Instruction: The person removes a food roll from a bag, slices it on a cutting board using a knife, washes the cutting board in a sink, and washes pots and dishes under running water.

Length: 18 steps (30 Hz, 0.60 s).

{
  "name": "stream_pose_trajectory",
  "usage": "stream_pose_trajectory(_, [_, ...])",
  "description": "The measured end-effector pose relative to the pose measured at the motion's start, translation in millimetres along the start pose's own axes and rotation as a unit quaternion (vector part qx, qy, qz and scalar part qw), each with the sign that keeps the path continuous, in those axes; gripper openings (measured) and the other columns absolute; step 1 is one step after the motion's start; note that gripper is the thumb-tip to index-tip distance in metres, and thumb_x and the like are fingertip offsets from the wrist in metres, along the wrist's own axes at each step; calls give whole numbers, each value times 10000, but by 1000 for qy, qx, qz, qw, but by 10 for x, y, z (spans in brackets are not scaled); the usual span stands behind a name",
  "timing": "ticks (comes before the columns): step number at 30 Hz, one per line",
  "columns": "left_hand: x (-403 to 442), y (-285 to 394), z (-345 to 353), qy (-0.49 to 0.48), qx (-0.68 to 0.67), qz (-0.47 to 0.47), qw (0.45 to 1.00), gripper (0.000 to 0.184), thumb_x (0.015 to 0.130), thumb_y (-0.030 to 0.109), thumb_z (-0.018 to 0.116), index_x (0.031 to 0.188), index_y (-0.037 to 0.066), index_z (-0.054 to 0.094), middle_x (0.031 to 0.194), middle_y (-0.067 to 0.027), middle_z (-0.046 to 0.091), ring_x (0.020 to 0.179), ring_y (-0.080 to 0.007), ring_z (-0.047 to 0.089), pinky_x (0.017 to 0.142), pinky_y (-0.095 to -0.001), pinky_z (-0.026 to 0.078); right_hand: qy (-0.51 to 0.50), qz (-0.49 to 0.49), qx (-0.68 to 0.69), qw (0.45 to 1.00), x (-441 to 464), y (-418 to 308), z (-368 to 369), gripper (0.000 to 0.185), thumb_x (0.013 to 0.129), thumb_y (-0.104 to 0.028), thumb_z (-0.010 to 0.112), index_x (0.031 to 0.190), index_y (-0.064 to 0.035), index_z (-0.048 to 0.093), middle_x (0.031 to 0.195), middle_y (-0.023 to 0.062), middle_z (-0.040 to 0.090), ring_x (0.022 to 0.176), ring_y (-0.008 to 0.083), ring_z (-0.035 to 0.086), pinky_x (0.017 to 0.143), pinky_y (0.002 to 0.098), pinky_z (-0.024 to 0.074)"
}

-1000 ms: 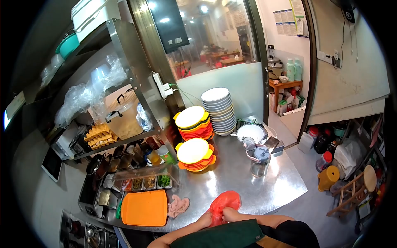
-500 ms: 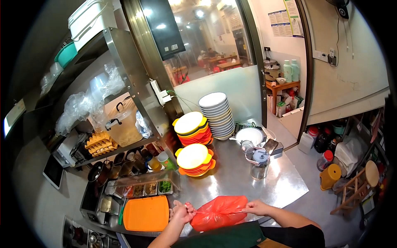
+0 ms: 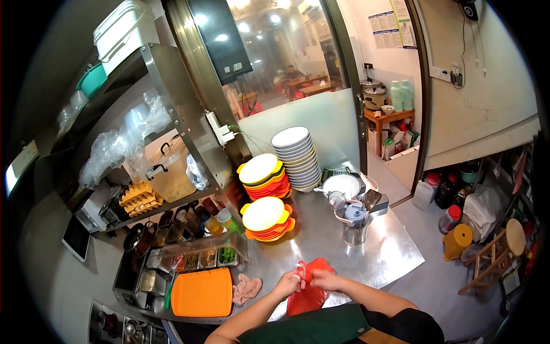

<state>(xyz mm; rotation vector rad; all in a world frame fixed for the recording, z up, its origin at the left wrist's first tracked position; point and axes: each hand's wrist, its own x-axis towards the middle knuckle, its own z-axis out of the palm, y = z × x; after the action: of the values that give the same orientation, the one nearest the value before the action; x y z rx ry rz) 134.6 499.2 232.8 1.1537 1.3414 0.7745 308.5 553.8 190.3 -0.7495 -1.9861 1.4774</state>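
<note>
A red plastic bag [image 3: 307, 301] is at the front edge of the steel counter, close to my body. My left hand [image 3: 288, 284] is closed around its gathered top, where a bunched loop sticks up. My right hand [image 3: 327, 281] is bent in at the bag's right side, its fingers curled on the red plastic. The fingertips of that hand are partly hidden. What the bag contains does not show. Left of my left hand lies a crumpled pink cloth [image 3: 247, 288], beside an orange tray [image 3: 201, 293].
Yellow and orange bowls [image 3: 265, 213] are stacked mid-counter, with a tall stack of pale bowls [image 3: 293, 155] behind. A metal jug with a grey lid [image 3: 355, 221] stands to the right. Topping containers [image 3: 209, 257] sit under a clear cover at left, below a steel shelf [image 3: 166, 86].
Both hands have come closer together, drawing the spread bag into a narrow bunch. The left hand moved right, off the pink cloth, which now shows in full.
</note>
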Motion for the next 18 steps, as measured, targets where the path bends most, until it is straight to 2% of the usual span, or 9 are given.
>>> stream_pose_trajectory(2, [-9, -38, 19, 13, -71, -25, 997, 216, 920, 200, 361, 883, 62, 522, 656, -59, 585, 492, -104, 501, 464, -208, 370, -206, 78, 158, 963, -84, 172, 78, 357, 809, -172, 587, 1066, 2, 410, 732, 22, 549, 645, 106, 511, 561, 245, 424])
stream_pose_trajectory(5, [7, -93, 75, -29, -149, -35, 988, 224, 927, 200, 368, 974, 35, 512, 829, -117, 618, 680, -133, 594, 579, -218, 434, -206, 197, 140, 948, -101, 135, 66, 233, 840, -178, 568, 988, -39, 453, 743, 13, 542, 652, 82, 516, 537, 224, 414])
stream_pose_trajectory(7, [30, -40, 164, -1, -189, -26, 982, 233, 921, 189, 384, 1054, 12, 456, 970, -148, 582, 830, -171, 582, 687, -249, 443, -188, 115, 244, 944, -134, -38, 141, 371, 813, -274, 607, 1049, -17, 483, 752, 53, 564, 677, 135, 553, 544, 273, 440])
stream_pose_trajectory(9, [53, -72, 262, 27, -228, -16, 973, 290, 915, 179, 399, 1134, -11, 401, 1111, -179, 545, 981, -209, 569, 796, -280, 452, -172, 62, -129, 975, -89, -192, 153, 460, 769, -330, 647, 1043, 6, 492, 834, 125, 588, 759, 209, 575, 678, 307, 461])
stream_pose_trajectory(10, [75, -145, 297, 35, -80, 63, 994, 363, 907, 157, 417, 1198, -33, 310, 1179, -192, 491, 1047, -233, 529, 857, -308, 422, -113, 157, -129, 973, -46, 33, 314, 387, 752, -295, 640, 1004, -20, 537, 949, 150, 595, 879, 280, 578, 749, 339, 453])
stream_pose_trajectory(12, [94, -222, 280, 14, 148, 185, 971, 595, 872, 135, 495, 1285, -68, 117, 1248, -221, 431, 1061, -276, 522, 891, -341, 413, -128, 100, -161, 974, -4, 183, 307, 352, 752, -249, 617, 1017, -31, 537, 984, 150, 590, 929, 285, 566, 772, 338, 447])
stream_pose_trajectory(14, [-56, 2, 281, 14, 215, 114, 970, 611, 857, 151, 520, 1270, -70, 128, 1223, -230, 452, 1039, -285, 536, 876, -340, 423, -152, -9, -153, 976, 43, 392, 343, 315, 735, -122, 541, 1033, -20, 534, 1036, 128, 590, 1010, 253, 539, 829, 330, 427])
stream_pose_trajectory(15, [-130, 143, 293, 10, 280, 44, 959, 628, 842, 168, 546, 1255, -71, 138, 1197, -239, 472, 1017, -295, 549, 861, -338, 432, -155, -10, -152, 976, 15, 421, 373, 315, 735, -122, 541, 1033, -20, 534, 1036, 128, 590, 1010, 253, 539, 829, 330, 427])
stream_pose_trajectory(18, [-82, -13, 248, 27, 329, 71, 941, 647, 786, 175, 610, 1210, -69, 187, 1098, -257, 525, 953, -332, 575, 798, -356, 462, -91, -77, 58, 991, -24, 331, 385, 274, 810, -232, 530, 989, -25, 541, 925, 121, 604, 853, 238, 575, 717, 340, 457])
